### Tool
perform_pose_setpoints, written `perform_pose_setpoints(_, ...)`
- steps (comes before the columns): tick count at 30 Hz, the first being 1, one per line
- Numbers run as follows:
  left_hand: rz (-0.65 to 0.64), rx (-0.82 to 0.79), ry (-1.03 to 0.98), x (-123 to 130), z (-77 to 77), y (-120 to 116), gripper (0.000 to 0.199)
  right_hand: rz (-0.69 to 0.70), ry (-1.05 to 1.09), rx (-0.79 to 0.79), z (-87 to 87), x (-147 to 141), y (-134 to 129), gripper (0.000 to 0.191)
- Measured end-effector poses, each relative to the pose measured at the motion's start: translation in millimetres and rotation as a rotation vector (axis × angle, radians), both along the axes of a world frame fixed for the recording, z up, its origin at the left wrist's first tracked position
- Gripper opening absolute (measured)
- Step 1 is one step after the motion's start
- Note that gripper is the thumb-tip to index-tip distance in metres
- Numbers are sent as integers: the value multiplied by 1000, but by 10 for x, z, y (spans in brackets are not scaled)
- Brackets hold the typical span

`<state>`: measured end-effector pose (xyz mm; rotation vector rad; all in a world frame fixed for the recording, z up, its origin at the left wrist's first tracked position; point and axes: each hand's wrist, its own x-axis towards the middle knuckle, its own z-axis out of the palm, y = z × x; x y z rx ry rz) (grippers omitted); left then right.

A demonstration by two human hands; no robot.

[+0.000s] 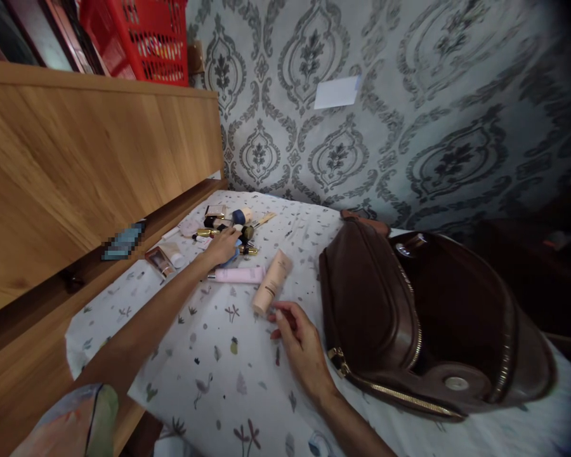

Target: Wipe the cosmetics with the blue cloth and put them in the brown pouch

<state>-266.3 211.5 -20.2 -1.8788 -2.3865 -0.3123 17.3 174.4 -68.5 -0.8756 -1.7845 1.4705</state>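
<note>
My left hand (224, 247) reaches into a cluster of cosmetics, its fingers drawn together over the small items; what they hold, if anything, is hidden. A blue item (231, 252) shows beneath it. Close by lie a gold-and-black tube (208, 233), a jar with a dark blue lid (241, 216) and a small compact (216, 211). A pink tube (240, 275) lies in front of the cluster, and a beige tube (272, 282) rests at an angle against its right end. My right hand (301, 336) is open with loosely bent fingers, the fingertips right by the beige tube's lower end.
A brown leather bag (371, 292) stands unzipped on the right of the patterned cloth (219, 374). Left is a wooden cabinet (99, 139) with a phone-like item (124, 241) on its ledge. A red basket (137, 38) sits on top. The papered wall (304, 146) closes off the back.
</note>
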Motion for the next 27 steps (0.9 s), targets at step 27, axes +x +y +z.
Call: perform_pose_setpoints(27,71,-223,238,-542,215,357,55,56,57,-10,-12,-23,-27,22)
